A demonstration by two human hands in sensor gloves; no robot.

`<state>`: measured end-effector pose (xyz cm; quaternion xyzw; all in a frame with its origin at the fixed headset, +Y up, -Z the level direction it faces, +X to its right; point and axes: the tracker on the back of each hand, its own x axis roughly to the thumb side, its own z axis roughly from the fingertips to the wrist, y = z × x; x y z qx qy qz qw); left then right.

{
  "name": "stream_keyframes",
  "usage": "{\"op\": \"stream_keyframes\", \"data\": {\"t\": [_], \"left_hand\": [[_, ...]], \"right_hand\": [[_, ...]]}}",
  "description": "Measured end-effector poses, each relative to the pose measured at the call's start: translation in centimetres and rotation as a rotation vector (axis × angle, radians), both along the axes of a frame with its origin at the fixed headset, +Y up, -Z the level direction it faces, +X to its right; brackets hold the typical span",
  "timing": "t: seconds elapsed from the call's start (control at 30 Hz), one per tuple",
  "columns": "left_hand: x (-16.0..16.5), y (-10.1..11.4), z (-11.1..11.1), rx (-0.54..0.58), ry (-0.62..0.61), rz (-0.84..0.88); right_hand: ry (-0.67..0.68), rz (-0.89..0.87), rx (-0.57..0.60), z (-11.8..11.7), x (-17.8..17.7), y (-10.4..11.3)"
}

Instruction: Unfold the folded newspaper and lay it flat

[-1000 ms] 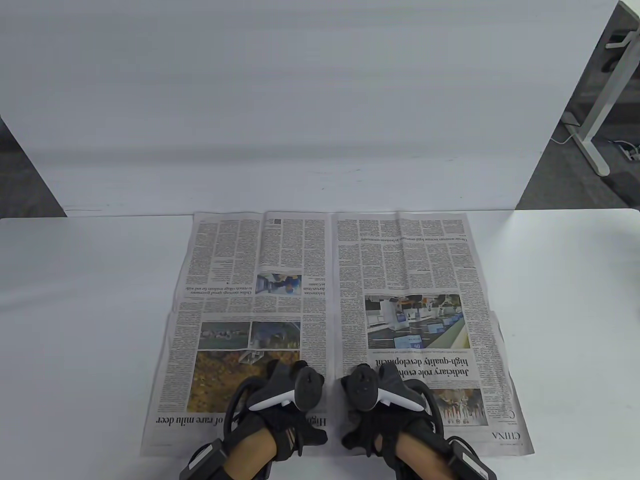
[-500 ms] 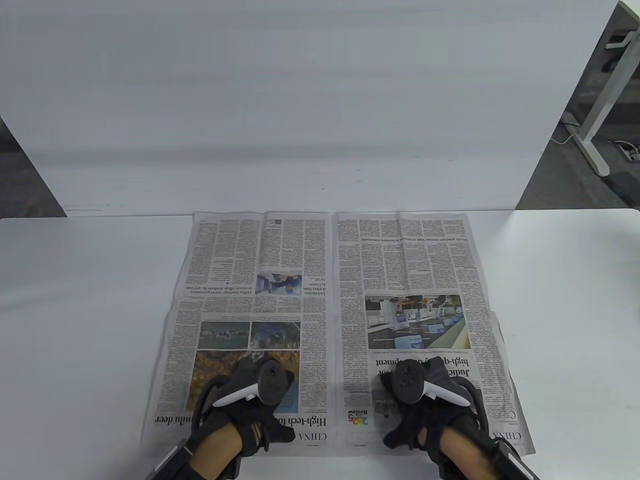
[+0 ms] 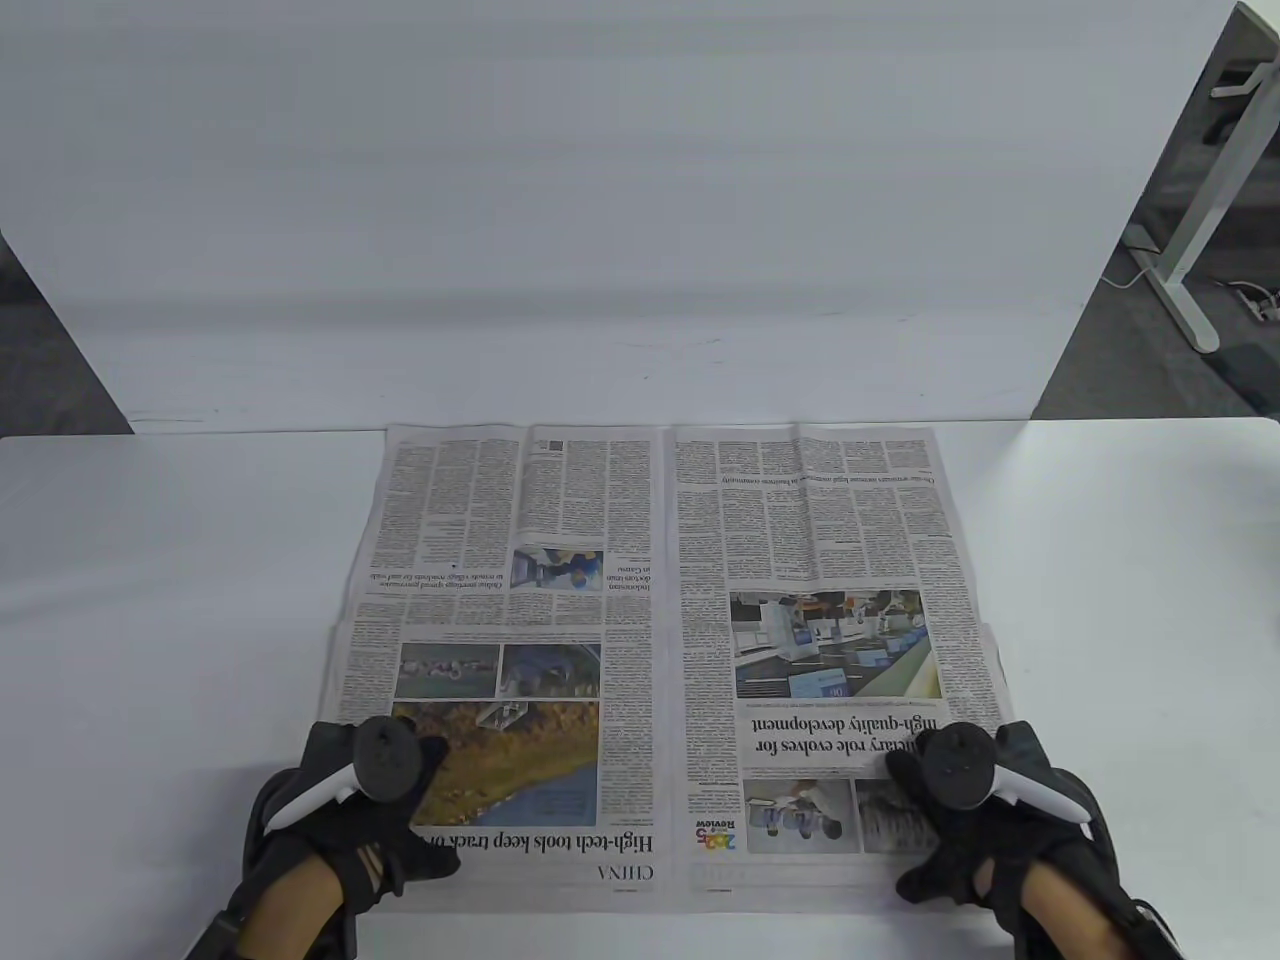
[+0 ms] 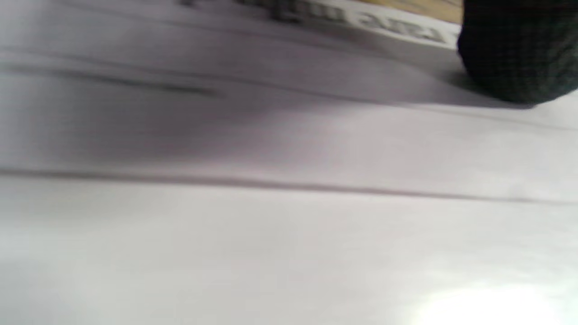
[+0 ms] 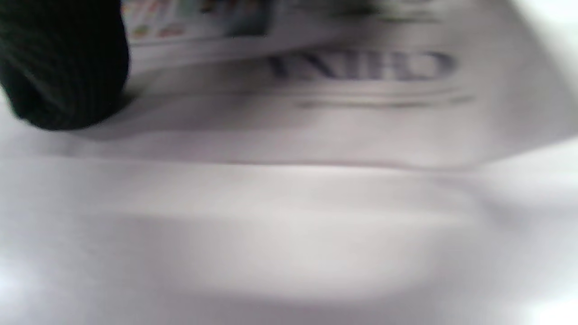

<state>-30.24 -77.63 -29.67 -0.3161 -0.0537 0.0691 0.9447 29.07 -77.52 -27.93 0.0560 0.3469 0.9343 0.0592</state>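
White counter carries fully opened printed newspaper; left hand and right hand press its near corners, palms down, only smoothing left

Both hands have slid apart across the newspaper, from side by side at its centre fold to its near corners. The left hand now rests at the near-left corner, the right hand at the near-right. The headlines and photos they covered along the near edge now show.
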Motion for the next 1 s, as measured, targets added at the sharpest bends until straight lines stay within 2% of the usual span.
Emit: {"op": "stream_keyframes", "data": {"t": [0.13, 0.3, 0.47, 0.53, 0.6, 0.7, 0.8, 0.83, 0.9, 1.0], "left_hand": [[-2.6, 0.0, 0.2, -0.005, 0.054, 0.014], [-2.6, 0.1, 0.1, -0.019, 0.063, 0.006], [-2.8, 2.2, -1.3, -0.013, 0.167, 0.085], [-2.3, 2.9, -2.1, 0.002, 0.195, 0.086], [-1.4, 3.4, -3.4, 0.076, 0.194, 0.072], [-0.1, 2.7, -4.6, 0.135, 0.191, 0.069], [0.1, 1.4, -4.8, 0.152, 0.204, 0.082], [0.1, 1.2, -4.7, 0.120, 0.212, 0.078], [0.0, 1.6, -4.6, 0.150, 0.223, 0.088], [0.0, 2.1, -4.3, 0.156, 0.220, 0.095]], "right_hand": [[-0.033, 0.017, -0.036, 0.3, 2.9, 0.1], [-0.039, -0.007, -0.031, 0.3, 3.2, 0.1], [-0.138, -0.119, -0.020, -1.2, 2.9, 2.7], [-0.190, -0.132, 0.072, -2.2, 2.3, 4.0], [-0.271, -0.180, 0.216, -3.4, 1.4, 4.8], [-0.351, -0.204, 0.375, -4.7, 0.3, 4.3], [-0.350, -0.165, 0.455, -5.0, -0.3, 2.9], [-0.331, -0.153, 0.444, -5.1, -0.4, 2.2], [-0.303, -0.139, 0.360, -5.2, -0.5, 1.3], [-0.311, -0.153, 0.372, -5.1, -0.5, 1.4]]}}
